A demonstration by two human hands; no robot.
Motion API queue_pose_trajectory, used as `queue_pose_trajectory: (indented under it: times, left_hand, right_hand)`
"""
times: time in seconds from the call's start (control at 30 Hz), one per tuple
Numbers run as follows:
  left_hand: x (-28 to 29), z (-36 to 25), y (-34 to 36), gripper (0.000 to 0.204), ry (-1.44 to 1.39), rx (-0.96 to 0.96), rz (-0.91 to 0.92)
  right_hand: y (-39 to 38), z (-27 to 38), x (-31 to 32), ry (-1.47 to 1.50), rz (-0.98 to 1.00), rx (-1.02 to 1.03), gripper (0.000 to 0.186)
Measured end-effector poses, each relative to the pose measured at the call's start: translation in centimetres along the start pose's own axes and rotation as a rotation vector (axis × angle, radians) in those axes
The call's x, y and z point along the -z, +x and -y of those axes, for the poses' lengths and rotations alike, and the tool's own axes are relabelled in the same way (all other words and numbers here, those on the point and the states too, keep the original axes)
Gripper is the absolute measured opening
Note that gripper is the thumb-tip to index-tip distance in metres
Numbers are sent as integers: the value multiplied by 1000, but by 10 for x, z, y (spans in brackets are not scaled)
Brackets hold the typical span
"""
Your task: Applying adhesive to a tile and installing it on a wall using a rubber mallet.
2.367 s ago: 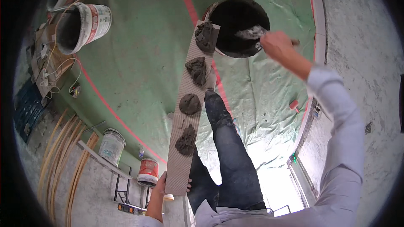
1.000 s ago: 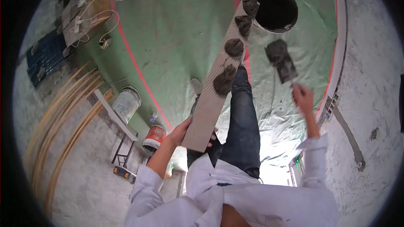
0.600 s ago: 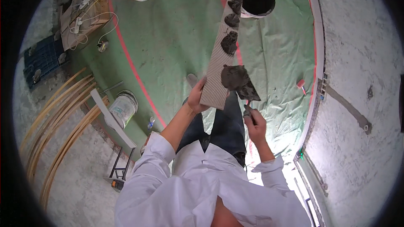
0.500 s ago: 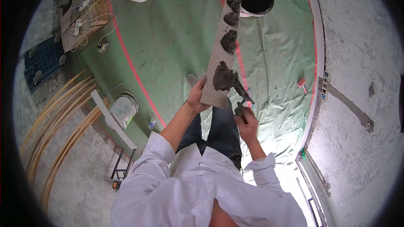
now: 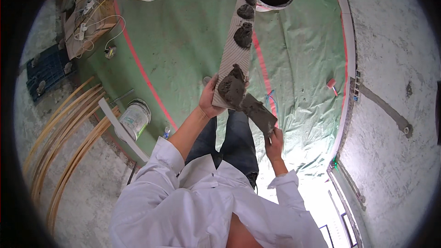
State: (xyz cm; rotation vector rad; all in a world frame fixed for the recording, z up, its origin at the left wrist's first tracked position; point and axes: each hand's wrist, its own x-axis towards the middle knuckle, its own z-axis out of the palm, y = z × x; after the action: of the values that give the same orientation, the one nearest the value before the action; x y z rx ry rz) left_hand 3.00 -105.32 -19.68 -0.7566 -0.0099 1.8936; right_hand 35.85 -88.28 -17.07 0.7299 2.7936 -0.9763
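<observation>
Tile strip (image 5: 234, 58) borne from below by the left hand (image 5: 210, 98), its ribbed face turned up for the trowel (image 5: 262, 116)

Held in the air over the person's legs (image 5: 236, 143), the strip slants away from the body, its far end overlapping a bucket (image 5: 262, 7) in view; whether it rests on the rim cannot be told. The left hand clasps the near end, passing underneath so that fingers show at the right edge. That hold seems chosen to carry the weight while keeping the palm off the ribbed side, where dark paste (image 5: 232, 88) sits.

Four smaller clumps run down the farther part, strung along the strip, perhaps so that the load is spread over its length. One larger heap lies at the near end, just beside the left hand, and the trowel's blade meets it there. How much of the blade lies under the heap is hidden.

The right hand (image 5: 274, 146) is curled round the trowel's handle, low and to the right of the strip, probably because the blade can then come in across the edge without the two hands crossing. Green sheeting (image 5: 183, 41) covers the floor beneath, likely to catch drips.
</observation>
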Motion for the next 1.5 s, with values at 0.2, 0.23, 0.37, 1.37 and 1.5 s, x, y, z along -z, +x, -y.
queue_pose_trajectory:
  times: [0.2,0.23,0.37,1.37,1.5]
  left_hand:
    - [6,-1,-11,73,76,-48,103]
    - [10,0,-8,73,70,-42,108]
    - [19,4,-7,72,-34,-42,106]
    - [61,21,-1,63,-544,-57,227]
    - [49,17,-4,66,-460,-127,124]
  right_hand:
    - [35,92,99,244,105,-177,35]
    - [41,99,103,462,259,-319,33]
    - [87,126,110,769,593,-453,31]
    - [126,105,71,529,453,-646,38]
    - [133,76,95,168,392,-525,39]
